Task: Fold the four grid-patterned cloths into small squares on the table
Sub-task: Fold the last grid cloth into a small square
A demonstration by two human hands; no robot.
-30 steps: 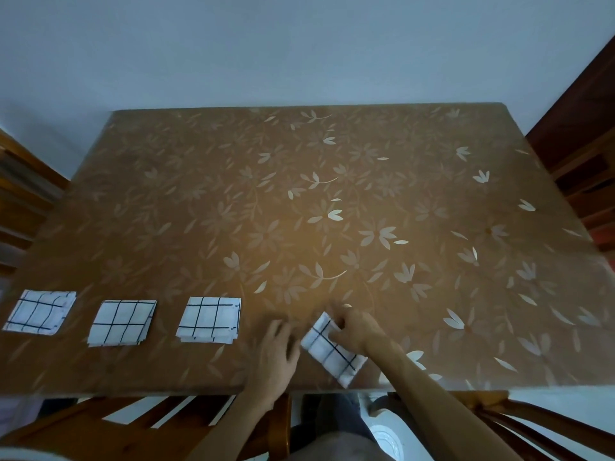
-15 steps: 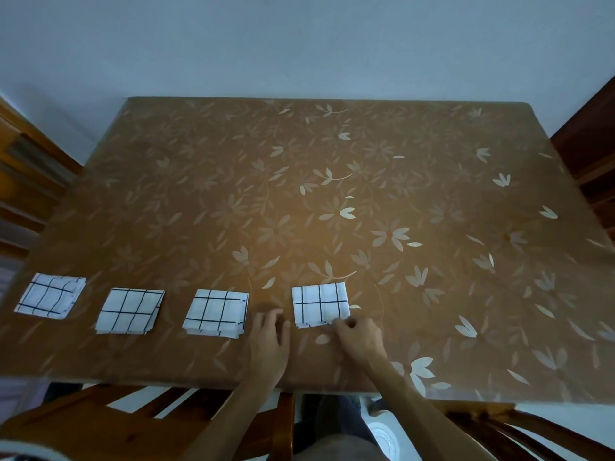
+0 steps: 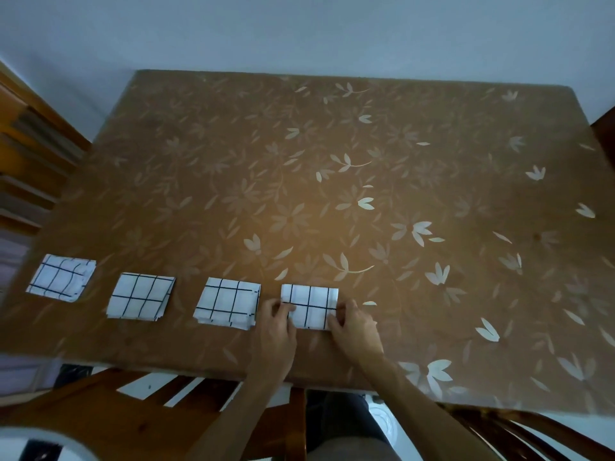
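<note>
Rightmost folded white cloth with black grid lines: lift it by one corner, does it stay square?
Probably not. The white grid cloth is soft stacked fabric; layers of the next folded cloth already splay at the edges, so it would likely droop open. It looks light, and may slide readily on the glossy brown floral table cover.

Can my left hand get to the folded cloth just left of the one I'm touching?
Probably yes: the left hand lies right beside that third cloth, nothing between them, though it grips the fourth cloth.
</note>
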